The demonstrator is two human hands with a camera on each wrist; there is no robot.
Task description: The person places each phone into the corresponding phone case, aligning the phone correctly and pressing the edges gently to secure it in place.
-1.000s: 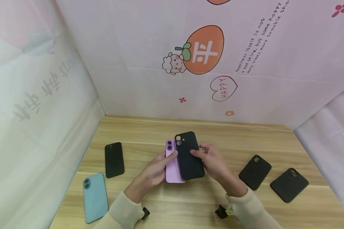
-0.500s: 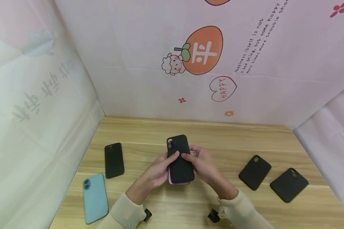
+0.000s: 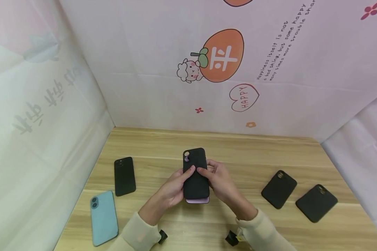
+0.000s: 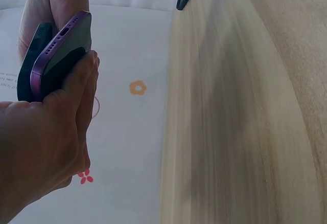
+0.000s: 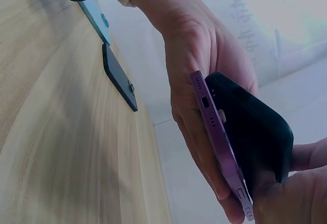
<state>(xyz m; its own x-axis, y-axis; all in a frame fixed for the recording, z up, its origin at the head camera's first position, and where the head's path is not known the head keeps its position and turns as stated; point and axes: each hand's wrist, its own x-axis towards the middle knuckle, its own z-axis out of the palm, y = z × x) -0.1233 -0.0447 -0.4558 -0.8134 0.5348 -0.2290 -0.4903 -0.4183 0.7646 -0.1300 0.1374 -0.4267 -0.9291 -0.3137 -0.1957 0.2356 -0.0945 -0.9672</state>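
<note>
A black phone case (image 3: 196, 184) lies over the back of a purple phone (image 3: 197, 201), whose lower edge sticks out below it. The left hand (image 3: 173, 188) grips both from the left, its thumb on the case. From the right, the right hand (image 3: 221, 181) holds them too, thumb on the case and fingers behind. In the left wrist view the purple phone (image 4: 61, 45) has its port edge beside the case (image 4: 28, 63). The right wrist view shows a wedge-shaped gap between the phone (image 5: 217, 132) and the case (image 5: 258, 127).
On the wooden table (image 3: 238, 150), a black phone (image 3: 125, 176) and a light blue phone (image 3: 104, 218) lie at the left. Two black cases (image 3: 279, 189) (image 3: 316, 203) lie at the right. Patterned white cloth (image 3: 150, 97) stands behind the table.
The black case has moved left over the purple phone and now covers most of its back. The right hand has come left with it, closer to the left hand.
</note>
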